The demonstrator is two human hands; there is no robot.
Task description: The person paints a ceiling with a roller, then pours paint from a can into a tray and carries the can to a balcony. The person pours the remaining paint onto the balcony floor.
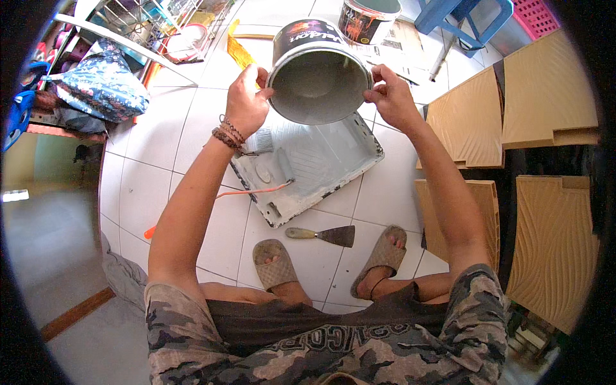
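A paint bucket point(321, 102) hangs tilted above the tray, its grey-coated mouth facing me. My left hand point(249, 99) pinches its rim on the left, while my right hand point(390, 96) grips the rim on the right. Beneath it, on the floor, lies a paint tray point(282, 208) smeared with grey paint. A small paint roller point(284, 165) rests in the tray, and its thin orange-red rod sticks out to the left, passing behind my left forearm. Close to my left wrist, a grey-coated paintbrush point(260, 140) lies at the tray's edge. A putty knife point(321, 235) is on the tiles by my feet.
Carved wooden panels point(465, 115) stand or lie along the right. Behind the bucket are a second paint bucket point(369, 22), a blue stool point(471, 22) and a pink basket point(534, 18). A yellow cloth point(237, 48), a wire rack point(154, 25) and a floral bag point(106, 83) occupy the far left.
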